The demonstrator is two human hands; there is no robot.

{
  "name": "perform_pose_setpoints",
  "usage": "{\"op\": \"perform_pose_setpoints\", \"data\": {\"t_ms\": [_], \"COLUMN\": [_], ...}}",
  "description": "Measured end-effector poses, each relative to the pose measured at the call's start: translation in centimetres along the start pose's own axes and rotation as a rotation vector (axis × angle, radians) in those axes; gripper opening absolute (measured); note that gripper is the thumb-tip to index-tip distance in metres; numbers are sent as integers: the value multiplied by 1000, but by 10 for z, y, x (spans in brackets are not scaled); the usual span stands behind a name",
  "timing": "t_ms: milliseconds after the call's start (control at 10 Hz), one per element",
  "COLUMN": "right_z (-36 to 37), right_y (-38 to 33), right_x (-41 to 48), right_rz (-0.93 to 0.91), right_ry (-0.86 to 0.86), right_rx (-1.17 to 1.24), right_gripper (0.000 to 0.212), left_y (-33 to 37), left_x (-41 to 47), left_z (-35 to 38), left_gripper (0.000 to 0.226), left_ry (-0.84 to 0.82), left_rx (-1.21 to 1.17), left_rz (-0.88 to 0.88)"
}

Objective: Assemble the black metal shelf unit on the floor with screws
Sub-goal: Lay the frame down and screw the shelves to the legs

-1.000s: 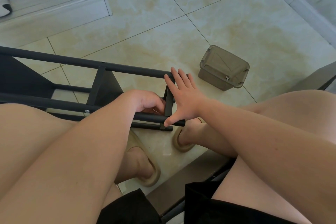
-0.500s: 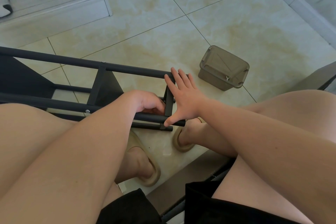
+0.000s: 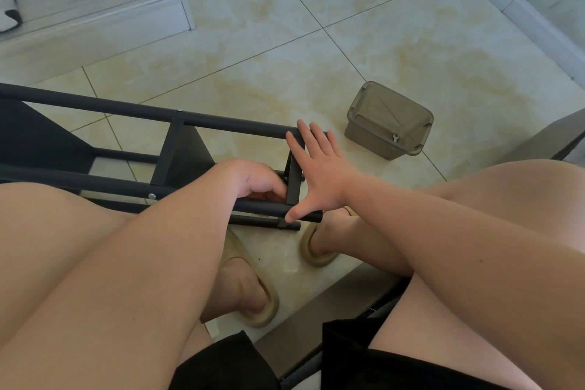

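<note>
The shelf [image 3: 221, 123] lies on its side on the floor [image 3: 348, 9], at 9 o'clock from the box [image 3: 389, 120]; the right hand [image 3: 319, 174] presses its end with fingers spread flat, while the left hand [image 3: 253, 180] curls inside the frame, its hold hidden. If the flat palm slips, the end could shift and a screw drop or cross-thread. Count: one shelf, one box, two hands, two screw heads [image 3: 179, 110] showing

Tiled floor [image 3: 285, 9] bears the black shelf frame [image 3: 126, 108] and a plastic box [image 3: 389, 120]
</note>
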State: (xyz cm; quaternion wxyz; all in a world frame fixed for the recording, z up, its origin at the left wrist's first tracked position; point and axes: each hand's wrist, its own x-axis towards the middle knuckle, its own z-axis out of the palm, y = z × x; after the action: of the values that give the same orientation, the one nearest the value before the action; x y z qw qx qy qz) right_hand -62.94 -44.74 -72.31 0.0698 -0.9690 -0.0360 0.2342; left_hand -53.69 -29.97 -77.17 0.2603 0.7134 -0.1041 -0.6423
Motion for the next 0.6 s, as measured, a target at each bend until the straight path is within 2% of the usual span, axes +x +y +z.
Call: {"op": "perform_pose_setpoints", "data": {"t_ms": [300, 400, 600], "right_z": [1, 1, 1], "right_y": [1, 1, 1], "right_x": [0, 1, 0], "right_rz": [-1, 0, -3], "right_ry": [6, 10, 9], "right_rx": [-2, -2, 0], "right_gripper": [153, 153, 153], "left_y": [-3, -3, -1], "left_x": [5, 4, 0], "left_z": [0, -1, -1], "left_gripper": [31, 24, 28], "left_ry": [-44, -16, -14], "left_rx": [-134, -114, -22], "left_rz": [39, 8, -18]}}
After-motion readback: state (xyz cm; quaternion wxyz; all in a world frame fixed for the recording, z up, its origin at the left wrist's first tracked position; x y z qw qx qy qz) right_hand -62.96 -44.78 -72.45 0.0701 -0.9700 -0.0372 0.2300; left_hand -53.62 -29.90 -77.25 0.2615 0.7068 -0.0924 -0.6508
